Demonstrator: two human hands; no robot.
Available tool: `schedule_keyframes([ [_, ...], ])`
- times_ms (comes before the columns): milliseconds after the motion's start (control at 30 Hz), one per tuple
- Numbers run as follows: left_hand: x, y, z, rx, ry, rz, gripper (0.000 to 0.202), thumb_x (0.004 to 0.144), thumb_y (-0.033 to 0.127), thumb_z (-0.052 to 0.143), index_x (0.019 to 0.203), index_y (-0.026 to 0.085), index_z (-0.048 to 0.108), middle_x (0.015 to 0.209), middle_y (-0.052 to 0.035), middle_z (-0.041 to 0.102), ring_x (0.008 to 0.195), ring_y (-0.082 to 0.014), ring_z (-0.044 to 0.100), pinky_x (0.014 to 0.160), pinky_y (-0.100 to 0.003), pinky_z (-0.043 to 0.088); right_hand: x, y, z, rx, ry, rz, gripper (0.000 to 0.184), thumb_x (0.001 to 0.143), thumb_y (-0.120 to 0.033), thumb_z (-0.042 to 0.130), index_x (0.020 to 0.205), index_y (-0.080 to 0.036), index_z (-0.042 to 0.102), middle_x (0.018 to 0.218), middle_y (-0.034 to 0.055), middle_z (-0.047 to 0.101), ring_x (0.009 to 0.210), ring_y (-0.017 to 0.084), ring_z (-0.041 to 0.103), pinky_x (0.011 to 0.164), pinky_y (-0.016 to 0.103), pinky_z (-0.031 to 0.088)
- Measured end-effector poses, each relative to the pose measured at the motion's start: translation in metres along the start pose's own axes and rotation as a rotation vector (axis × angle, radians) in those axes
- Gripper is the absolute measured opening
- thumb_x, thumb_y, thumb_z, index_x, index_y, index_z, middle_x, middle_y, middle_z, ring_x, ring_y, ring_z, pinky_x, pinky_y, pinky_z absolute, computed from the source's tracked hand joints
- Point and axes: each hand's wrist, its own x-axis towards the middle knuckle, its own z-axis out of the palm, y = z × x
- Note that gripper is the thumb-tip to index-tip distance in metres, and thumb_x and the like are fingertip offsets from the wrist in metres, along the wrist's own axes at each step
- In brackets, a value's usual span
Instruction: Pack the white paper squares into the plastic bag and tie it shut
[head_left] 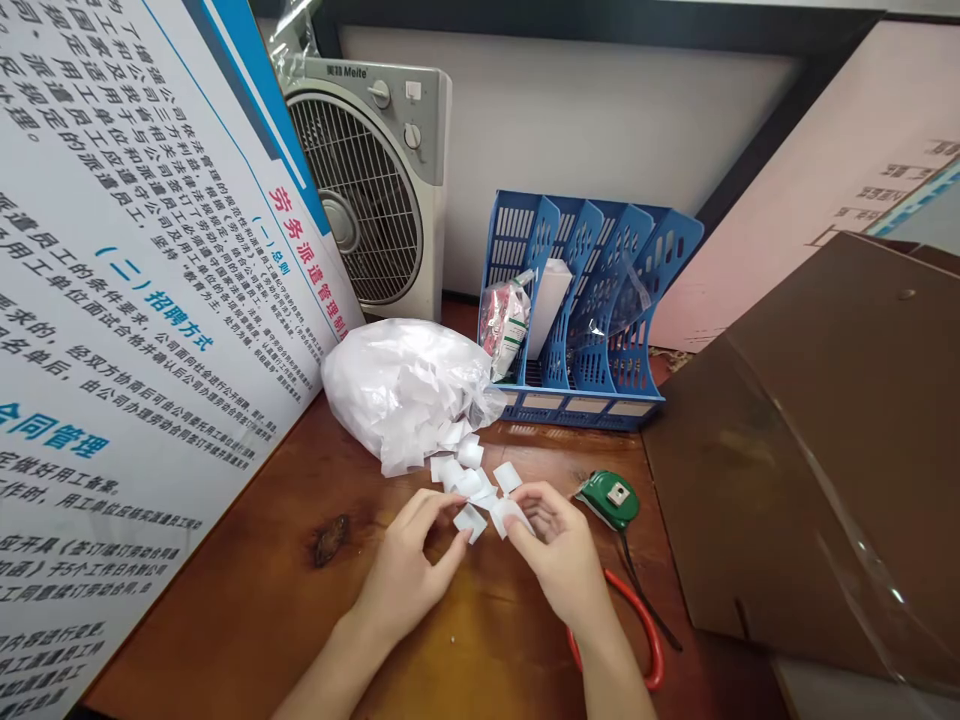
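Note:
On the wooden table, several small white square sheets (471,484) lie in a loose pile that spills from the mouth of a clear plastic bag (375,385). The bag is full of the same squares. My left hand (412,555) is at the near left of the pile, its thumb and index finger at the edges of one white square (470,522). Another white square (510,515) is pinched between the thumb and fingers of my right hand (555,545). The two held squares are close together. What the squares are made of I cannot tell.
A green tape measure (611,498) and red-handled pliers or cutters (637,620), partly hidden by my right forearm, lie to the right. Behind stand a blue file rack (585,408) and a grey box fan (367,180). A printed board (150,250) leans left; a brown panel (817,450) stands right.

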Motion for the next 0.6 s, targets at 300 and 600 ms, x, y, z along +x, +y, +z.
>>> schedule_keyframes([
  [300,-0.001,-0.010,0.009,0.222,-0.009,-0.049,0.027,0.090,0.020,0.063,0.117,0.023,0.063,0.100,-0.0039,0.069,0.093,-0.0248,0.060,0.082,-0.039,0.047,0.000,0.003,0.023,-0.214,-0.150,0.002,0.016,0.089,-0.022,0.057,0.097,-0.018,0.071,0.097,0.0061,0.074,0.086,0.021,0.069,0.076,0.029,0.052],
  [600,0.001,-0.010,0.006,0.193,-0.067,-0.057,0.022,0.092,0.020,0.061,0.113,0.024,0.063,0.101,-0.0026,0.068,0.092,-0.0239,0.060,0.082,-0.039,0.045,-0.006,0.004,0.030,-0.460,-0.031,-0.109,0.015,0.090,-0.019,0.053,0.092,-0.020,0.067,0.089,0.0044,0.070,0.081,0.021,0.062,0.073,0.028,0.041],
])
